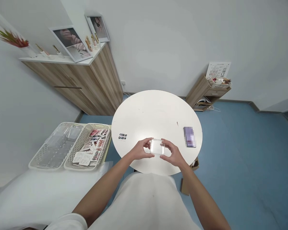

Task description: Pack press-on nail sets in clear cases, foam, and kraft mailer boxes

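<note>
A small clear plastic box is held between both my hands over the front part of the white oval table. My left hand grips its left side, thumb along the near edge and fingers at the far edge. On the right side, my right hand holds it the same way. I cannot tell whether anything lies inside the box. To the left on the tabletop is a small sheet of dark press-on nails. A purple item, blurred by pixels, lies at the right.
Left of the table, one white basket holds nail cards and another holds clear plastic boxes. A wooden cabinet with picture frames stands behind. A small wooden shelf is at the back right. Cardboard boxes sit on the blue floor.
</note>
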A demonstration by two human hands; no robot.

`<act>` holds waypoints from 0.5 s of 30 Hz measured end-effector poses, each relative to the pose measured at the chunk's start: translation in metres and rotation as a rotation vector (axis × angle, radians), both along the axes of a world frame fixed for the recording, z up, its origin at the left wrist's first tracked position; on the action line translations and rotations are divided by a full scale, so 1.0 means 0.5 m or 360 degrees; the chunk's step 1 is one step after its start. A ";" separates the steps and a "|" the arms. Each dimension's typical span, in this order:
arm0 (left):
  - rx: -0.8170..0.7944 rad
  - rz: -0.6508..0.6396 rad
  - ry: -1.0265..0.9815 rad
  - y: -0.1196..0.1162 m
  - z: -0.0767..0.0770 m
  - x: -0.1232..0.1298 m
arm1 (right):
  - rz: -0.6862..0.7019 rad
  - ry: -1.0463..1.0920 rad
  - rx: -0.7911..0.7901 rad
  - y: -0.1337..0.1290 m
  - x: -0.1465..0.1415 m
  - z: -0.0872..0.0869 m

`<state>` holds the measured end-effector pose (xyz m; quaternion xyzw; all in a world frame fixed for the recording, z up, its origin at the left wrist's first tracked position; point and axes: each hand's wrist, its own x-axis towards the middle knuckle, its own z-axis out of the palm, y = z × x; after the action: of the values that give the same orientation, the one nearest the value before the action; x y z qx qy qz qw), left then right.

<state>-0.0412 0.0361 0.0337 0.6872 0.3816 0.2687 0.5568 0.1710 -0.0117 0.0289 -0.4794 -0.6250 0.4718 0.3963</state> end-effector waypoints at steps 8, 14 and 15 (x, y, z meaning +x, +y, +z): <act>-0.0280 0.0028 -0.0204 -0.023 -0.001 0.020 | -0.0096 0.0125 0.0079 -0.011 0.000 -0.006; -0.0332 0.0014 -0.0263 -0.030 0.003 0.031 | -0.0113 0.0176 0.0055 -0.017 0.010 -0.007; -0.0338 0.0019 -0.0259 -0.031 0.002 0.033 | -0.0106 0.0172 0.0046 -0.016 0.012 -0.007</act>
<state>-0.0248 0.0204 0.0349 0.5981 0.3656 0.2849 0.6538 0.1773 -0.0199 0.0256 -0.4679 -0.5931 0.4744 0.4519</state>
